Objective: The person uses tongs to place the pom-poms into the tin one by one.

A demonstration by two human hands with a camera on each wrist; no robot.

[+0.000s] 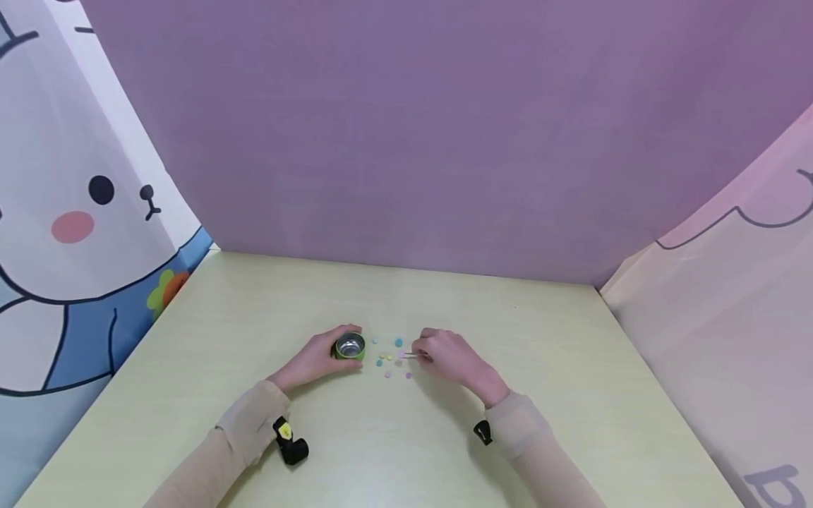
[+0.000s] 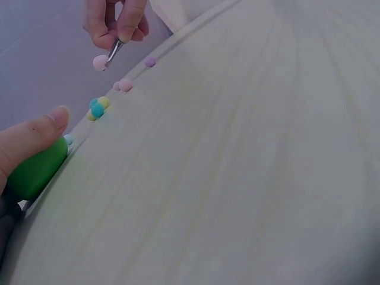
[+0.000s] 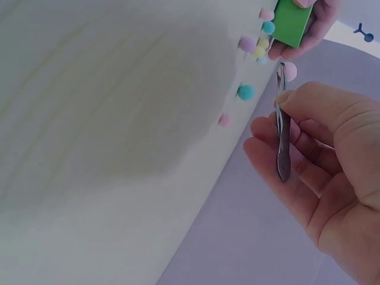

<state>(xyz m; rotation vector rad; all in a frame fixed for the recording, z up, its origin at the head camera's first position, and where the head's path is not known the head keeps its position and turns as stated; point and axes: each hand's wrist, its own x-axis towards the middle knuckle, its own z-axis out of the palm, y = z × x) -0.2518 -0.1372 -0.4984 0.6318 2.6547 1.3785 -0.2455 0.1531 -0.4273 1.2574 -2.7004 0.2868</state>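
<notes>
Head view shows the left grip (image 1: 320,358) curled round a green cup (image 1: 351,347), seemingly ball-free; the right grip (image 1: 452,358) pinches tweezers (image 3: 283,145), one pink ball (image 2: 100,63) raised, coloured balls (image 1: 399,343) on the surface (image 1: 381,451) apparently left to lift.

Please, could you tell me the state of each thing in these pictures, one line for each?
Green container: upright, open on top, gripped by the left hand
Tweezers: pinched in the right hand
Pink ball: at the tweezers' tips, above the table
Other balls: loose on the table
</notes>
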